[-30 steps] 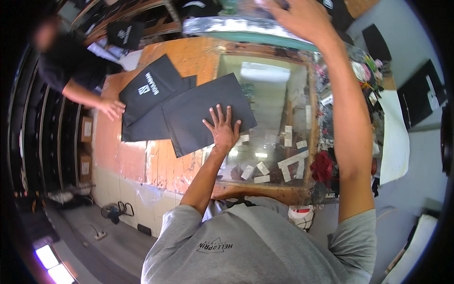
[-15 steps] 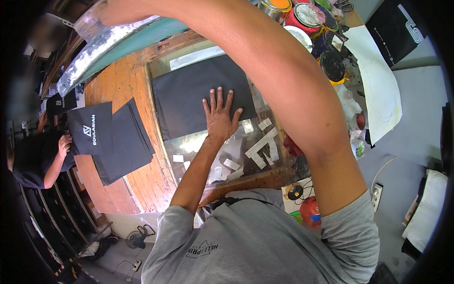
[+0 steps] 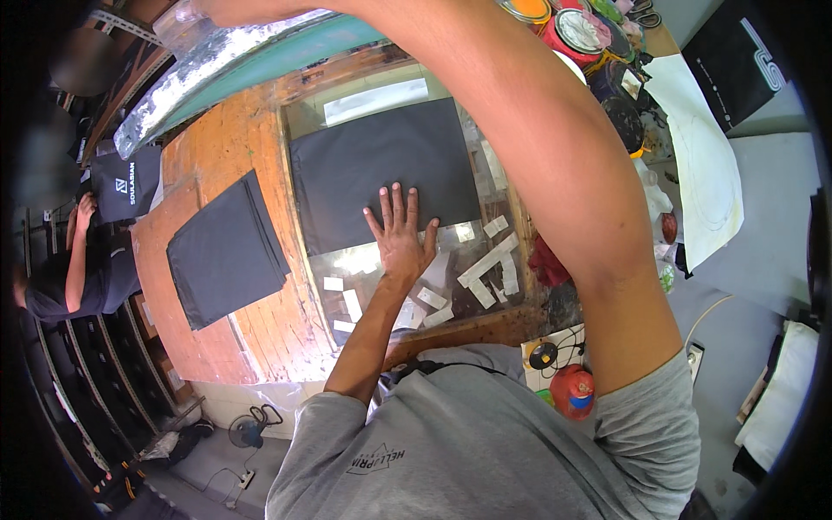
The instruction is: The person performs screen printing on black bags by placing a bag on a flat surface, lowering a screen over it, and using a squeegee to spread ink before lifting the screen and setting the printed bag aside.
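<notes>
And straight down onto a broad wooden table (image 3: 230,130), spreading from the left of the view to its centre. Set into it, just right of centre, a glass panel (image 3: 440,267). What a reach here: a bare right arm (image 3: 537,147) curving from lower right, over the top, all the way to the upper left! Slanting across that same upper left, a taped frame (image 3: 224,65), silver on its face, teal along its edge. Over now to the middle of the view, to a black sheet (image 3: 373,160) lying flat on the glass. Left of it, on the wood, a stack of black sheets (image 3: 227,251), slightly fanned. Out at the right, a large white sheet (image 3: 698,156); at the far left, a co-worker's hand (image 3: 85,211) beside a printed black piece (image 3: 149,178).

On to the hands! Left hand (image 3: 402,243) palm down at the black sheet's lower edge, fingers spread wide, gripping nothing. Right hand (image 3: 227,10) at the top edge, upper left, partly cut off, seemingly by the end of the taped frame; no telling how tightly curled or around what.

Down in size: red tin (image 3: 552,36) at upper right, red cloth (image 3: 548,263) right of the glass, pale strips (image 3: 490,259) below the black sheet.
</notes>
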